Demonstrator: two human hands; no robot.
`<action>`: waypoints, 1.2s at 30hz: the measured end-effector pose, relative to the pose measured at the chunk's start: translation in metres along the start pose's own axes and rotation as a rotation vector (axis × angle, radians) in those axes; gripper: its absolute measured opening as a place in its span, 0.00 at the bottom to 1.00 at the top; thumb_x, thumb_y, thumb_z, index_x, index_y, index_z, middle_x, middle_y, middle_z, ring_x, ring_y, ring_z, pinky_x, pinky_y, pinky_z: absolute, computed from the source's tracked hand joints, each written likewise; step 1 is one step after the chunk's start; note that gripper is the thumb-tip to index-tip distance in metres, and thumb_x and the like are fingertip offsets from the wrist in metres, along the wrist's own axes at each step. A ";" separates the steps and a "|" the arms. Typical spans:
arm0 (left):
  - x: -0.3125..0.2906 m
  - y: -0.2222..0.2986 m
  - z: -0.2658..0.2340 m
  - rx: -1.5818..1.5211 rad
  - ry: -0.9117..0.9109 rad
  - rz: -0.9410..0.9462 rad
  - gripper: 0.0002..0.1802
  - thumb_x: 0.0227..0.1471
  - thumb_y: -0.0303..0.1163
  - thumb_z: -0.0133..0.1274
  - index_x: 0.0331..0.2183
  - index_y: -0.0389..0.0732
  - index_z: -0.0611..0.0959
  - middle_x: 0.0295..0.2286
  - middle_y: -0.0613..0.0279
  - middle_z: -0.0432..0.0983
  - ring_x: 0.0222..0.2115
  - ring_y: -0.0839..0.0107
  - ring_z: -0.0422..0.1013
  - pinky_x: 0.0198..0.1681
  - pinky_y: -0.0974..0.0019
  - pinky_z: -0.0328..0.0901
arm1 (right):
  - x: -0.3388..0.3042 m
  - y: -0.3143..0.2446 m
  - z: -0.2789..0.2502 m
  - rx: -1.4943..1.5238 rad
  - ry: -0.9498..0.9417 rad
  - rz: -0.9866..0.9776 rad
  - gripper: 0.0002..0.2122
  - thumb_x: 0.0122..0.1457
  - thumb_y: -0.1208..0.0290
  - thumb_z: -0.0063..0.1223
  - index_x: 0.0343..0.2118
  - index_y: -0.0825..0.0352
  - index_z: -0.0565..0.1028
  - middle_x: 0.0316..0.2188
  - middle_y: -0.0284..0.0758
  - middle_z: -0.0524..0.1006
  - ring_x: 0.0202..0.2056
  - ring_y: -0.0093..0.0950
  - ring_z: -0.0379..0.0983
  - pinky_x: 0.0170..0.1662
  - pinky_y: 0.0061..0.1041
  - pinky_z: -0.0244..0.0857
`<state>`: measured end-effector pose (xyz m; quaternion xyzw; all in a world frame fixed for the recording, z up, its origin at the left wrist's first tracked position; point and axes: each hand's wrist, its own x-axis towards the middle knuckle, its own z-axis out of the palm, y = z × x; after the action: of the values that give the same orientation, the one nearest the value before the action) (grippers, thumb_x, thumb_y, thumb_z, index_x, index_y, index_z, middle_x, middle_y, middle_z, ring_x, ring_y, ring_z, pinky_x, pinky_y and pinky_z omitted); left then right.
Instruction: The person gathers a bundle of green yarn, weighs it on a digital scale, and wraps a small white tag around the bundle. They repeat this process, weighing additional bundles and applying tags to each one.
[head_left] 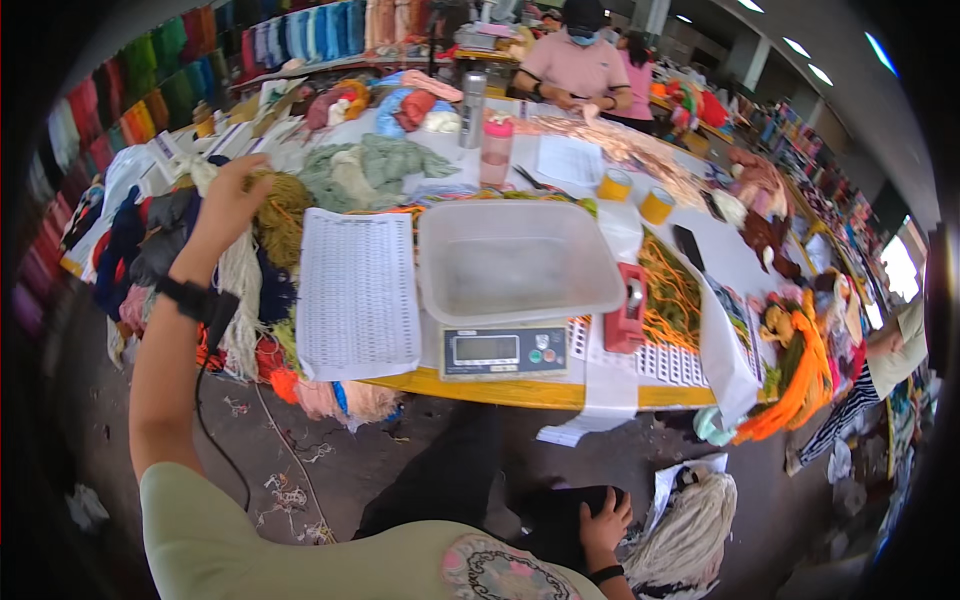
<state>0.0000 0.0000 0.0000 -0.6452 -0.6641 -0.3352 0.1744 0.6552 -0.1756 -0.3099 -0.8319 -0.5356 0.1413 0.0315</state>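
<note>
My left hand (pixel 232 200) reaches to the far left of the table, fingers bent on the edge of an olive yarn bundle (pixel 285 215); a dark band circles that wrist. My right hand (pixel 604 522) rests on my dark-clad knee with its fingers apart, holding nothing. In front of me a digital scale (pixel 506 350) carries a translucent plastic tub (pixel 520 262), in which no yarn shows. Left of it lies a printed sheet (pixel 358 295). A red tape dispenser (pixel 626 310) stands at the tub's right.
Grey-green yarn (pixel 375 165), a pink bottle (pixel 496 150) and a steel flask (pixel 472 110) sit beyond. Yellow tape rolls (pixel 656 205), a black phone (pixel 688 246) and orange yarn (pixel 790 390) are at right. Cream yarn (pixel 690 530) lies beside my knee. A masked person (pixel 575 70) works opposite.
</note>
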 end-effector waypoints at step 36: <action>0.175 -0.068 0.062 -0.693 0.175 -0.481 0.14 0.53 0.32 0.49 0.42 0.38 0.78 0.36 0.57 0.77 0.35 0.64 0.75 0.32 0.61 0.73 | 0.020 -0.151 -0.018 -0.152 -0.001 -0.427 0.30 0.48 0.51 0.60 0.56 0.53 0.69 0.63 0.39 0.55 0.63 0.46 0.47 0.56 0.57 0.51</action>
<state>-0.0725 0.1750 0.0573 -0.4614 -0.6266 -0.6230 -0.0799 0.5343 -0.0917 -0.2656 -0.6997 -0.7086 0.0910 -0.0024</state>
